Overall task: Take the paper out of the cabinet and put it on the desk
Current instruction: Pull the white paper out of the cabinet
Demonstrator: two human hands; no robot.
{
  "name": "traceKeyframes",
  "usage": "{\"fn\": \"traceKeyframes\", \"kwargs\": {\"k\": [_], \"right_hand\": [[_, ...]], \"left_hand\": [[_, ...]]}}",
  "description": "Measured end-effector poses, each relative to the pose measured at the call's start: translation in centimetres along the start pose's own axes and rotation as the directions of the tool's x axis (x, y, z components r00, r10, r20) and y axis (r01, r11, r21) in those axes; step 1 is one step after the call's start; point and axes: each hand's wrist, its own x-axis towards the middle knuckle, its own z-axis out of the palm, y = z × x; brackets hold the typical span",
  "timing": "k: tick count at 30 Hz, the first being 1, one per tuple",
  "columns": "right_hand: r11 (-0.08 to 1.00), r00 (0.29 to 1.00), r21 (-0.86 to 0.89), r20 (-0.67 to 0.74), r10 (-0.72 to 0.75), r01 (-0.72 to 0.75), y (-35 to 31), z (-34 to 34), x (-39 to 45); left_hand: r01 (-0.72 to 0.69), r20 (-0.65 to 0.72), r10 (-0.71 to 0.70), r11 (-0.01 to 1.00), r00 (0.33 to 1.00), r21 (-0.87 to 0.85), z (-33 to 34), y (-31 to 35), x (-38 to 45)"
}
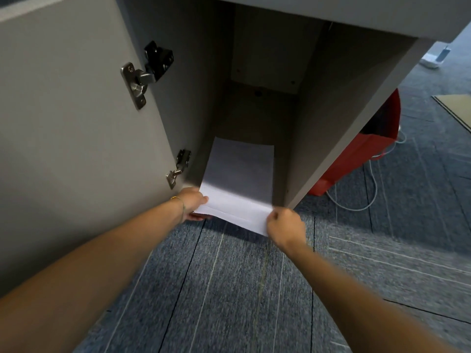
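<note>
A white stack of paper [237,179] lies on the floor of the grey cabinet [331,103], its near end sticking out past the cabinet's front edge. My left hand [195,203] grips the paper's near left corner, thumb on top and fingers underneath. My right hand [285,226] pinches the near right corner. The far end of the paper still rests inside the cabinet. The cabinet door [76,123] stands swung wide to the left, showing two metal hinges. The desk top is only a grey slab edge [356,16] above the cabinet.
Blue-grey carpet tiles [242,289] cover the floor below my arms. A red bag [362,156] stands right of the cabinet with a white cable [372,189] looping beside it. A white object [433,58] lies farther back right.
</note>
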Motion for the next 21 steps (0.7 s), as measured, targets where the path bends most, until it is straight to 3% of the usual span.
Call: {"fn": "traceKeyframes", "kwargs": {"k": [2,3,5,7,13,16,19,21], "right_hand": [[0.975,0.98,0.143,0.13,0.15,-0.169,0.7,0.3,-0.4],[0.908,0.946,0.31,0.248,0.208,-0.281,0.8,0.2,-0.5],[0.594,0.861,0.64,0.465,0.205,-0.487,0.5,-0.4,-0.7],[0.422,0.83,0.728,0.543,0.127,-0.541,0.0,-1.2,-0.7],[0.339,0.822,0.77,0.569,0.019,-0.541,-1.7,-2.2,-1.2],[0.379,0.85,0.784,0.527,0.009,-0.491,-2.4,-3.0,-2.3],[0.387,0.845,0.78,0.534,-0.003,-0.492,-2.7,-4.2,-3.7],[0.398,0.842,0.775,0.539,-0.008,-0.491,-2.9,-5.3,-5.1]], "left_hand": [[-0.068,-0.007,0.068,0.998,0.998,0.013,-1.0,-0.4,-0.4],[-0.11,-0.013,0.111,0.993,0.994,0.042,-1.5,-1.0,-0.4],[-0.159,-0.014,0.161,0.984,0.987,0.081,-2.3,-2.1,-0.9],[-0.167,0.066,0.162,0.983,0.985,0.073,-2.6,-2.5,-3.5],[-0.093,0.247,0.075,0.994,0.966,0.064,-4.2,-4.4,-9.0],[0.003,0.273,0.03,0.992,0.962,-0.122,-4.4,-4.3,-10.4],[0.05,0.228,0.026,0.946,0.973,-0.32,-3.5,-2.2,-11.1],[0.067,0.175,-0.008,0.941,0.984,-0.332,-2.8,-1.0,-11.4]]}}
